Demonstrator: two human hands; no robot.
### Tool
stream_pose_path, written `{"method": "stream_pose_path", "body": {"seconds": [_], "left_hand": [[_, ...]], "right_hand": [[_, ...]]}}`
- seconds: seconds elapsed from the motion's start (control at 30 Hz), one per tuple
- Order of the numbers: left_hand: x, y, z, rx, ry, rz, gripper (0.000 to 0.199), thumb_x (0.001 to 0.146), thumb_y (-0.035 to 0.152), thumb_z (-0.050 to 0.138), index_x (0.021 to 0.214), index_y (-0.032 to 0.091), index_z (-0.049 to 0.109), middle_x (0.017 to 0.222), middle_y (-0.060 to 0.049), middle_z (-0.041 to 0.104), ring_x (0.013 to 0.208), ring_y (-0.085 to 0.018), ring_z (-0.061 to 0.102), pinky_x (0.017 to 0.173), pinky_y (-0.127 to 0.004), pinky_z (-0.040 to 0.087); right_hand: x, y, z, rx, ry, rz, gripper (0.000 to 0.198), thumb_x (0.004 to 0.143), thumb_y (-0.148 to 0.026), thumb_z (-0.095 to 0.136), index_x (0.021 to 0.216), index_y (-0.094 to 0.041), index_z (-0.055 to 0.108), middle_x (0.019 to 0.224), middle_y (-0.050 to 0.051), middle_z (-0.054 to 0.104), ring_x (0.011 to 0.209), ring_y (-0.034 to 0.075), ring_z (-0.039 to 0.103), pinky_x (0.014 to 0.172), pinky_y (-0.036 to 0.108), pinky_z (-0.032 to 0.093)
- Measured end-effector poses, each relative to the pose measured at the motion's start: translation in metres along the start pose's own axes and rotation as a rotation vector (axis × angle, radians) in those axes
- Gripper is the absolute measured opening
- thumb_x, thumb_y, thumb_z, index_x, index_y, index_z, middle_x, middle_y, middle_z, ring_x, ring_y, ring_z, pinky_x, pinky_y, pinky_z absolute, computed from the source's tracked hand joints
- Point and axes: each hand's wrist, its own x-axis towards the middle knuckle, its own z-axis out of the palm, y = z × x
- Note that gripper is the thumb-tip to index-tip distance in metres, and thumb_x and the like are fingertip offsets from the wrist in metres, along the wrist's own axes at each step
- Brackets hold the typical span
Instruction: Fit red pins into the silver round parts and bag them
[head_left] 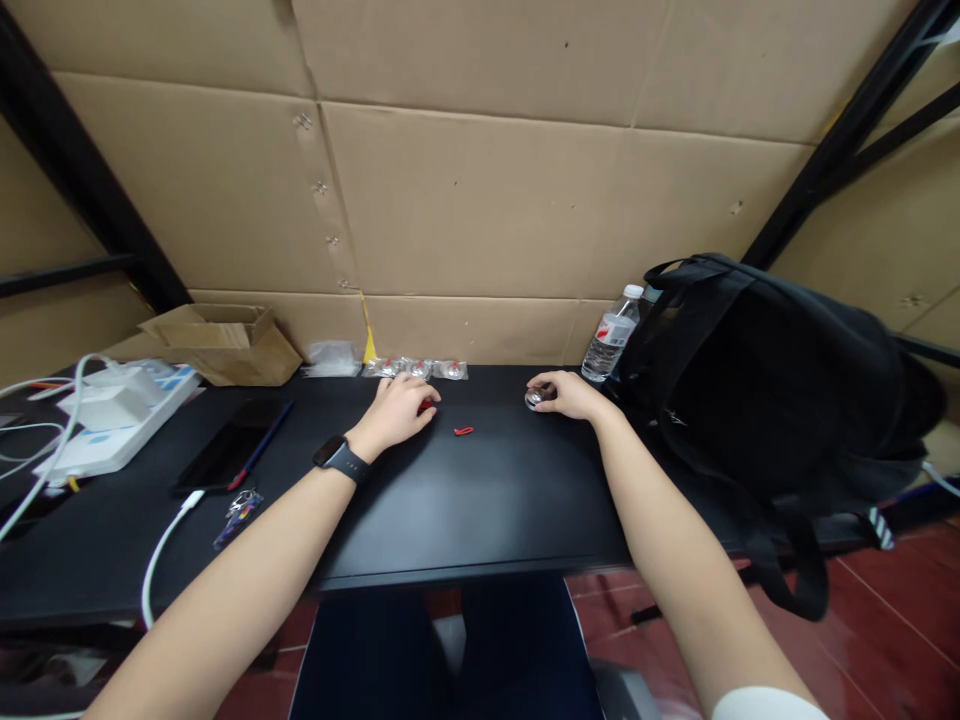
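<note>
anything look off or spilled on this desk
No spill shows. A small red loop-like piece lies loose on the black desk between the left hand and right hand, touching neither. A strap of the black backpack dangles past the desk's front edge, which looks untidy.

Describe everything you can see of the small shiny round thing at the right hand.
The shiny round thing is small and silvery, metal or glossy plastic by its look, with a bright curved edge and darker patches that may be reflections. The thumb and fingers of the right hand are around it, hiding part of it. It is on or just above the black desk, left of the water bottle in the picture. Finer details are too small to make out.
</note>
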Motion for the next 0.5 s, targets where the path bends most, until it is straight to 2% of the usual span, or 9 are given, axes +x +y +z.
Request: {"method": "stream_pose_path", "body": {"seconds": [0.2,0.37,0.5], "left_hand": [[-0.005,-0.001,-0.005,0.154,0.014,-0.006,0.018,0.085,0.018,0.064,0.099,0.027,0.072,0.112,-0.010,0.064,0.118,-0.034,0.046,0.097,-0.050,0.036],[-0.005,-0.004,-0.005,0.110,-0.020,-0.014,0.011,0.086,0.023,0.067,0.093,0.027,0.074,0.107,-0.009,0.062,0.116,-0.033,0.047,0.098,-0.050,0.035],[-0.002,0.005,-0.001,0.003,-0.005,-0.009,0.012,0.092,0.032,0.064,0.099,0.028,0.073,0.110,-0.007,0.064,0.115,-0.031,0.048,0.097,-0.047,0.036]], "right_hand": [[0.000,-0.010,-0.003,0.005,0.062,-0.008,0.042,0.070,-0.018,0.083,0.110,-0.021,0.075,0.103,0.004,0.078,0.084,0.019,0.072,0.080,0.028,0.054],[0.000,-0.014,-0.002,0.013,0.071,-0.021,0.041,0.070,-0.016,0.083,0.110,-0.022,0.075,0.101,0.003,0.078,0.082,0.019,0.072,0.079,0.027,0.054],[0.000,-0.017,0.000,0.007,0.085,-0.038,0.042,0.070,-0.016,0.083,0.110,-0.023,0.075,0.103,0.002,0.078,0.084,0.018,0.071,0.081,0.028,0.053]]}}
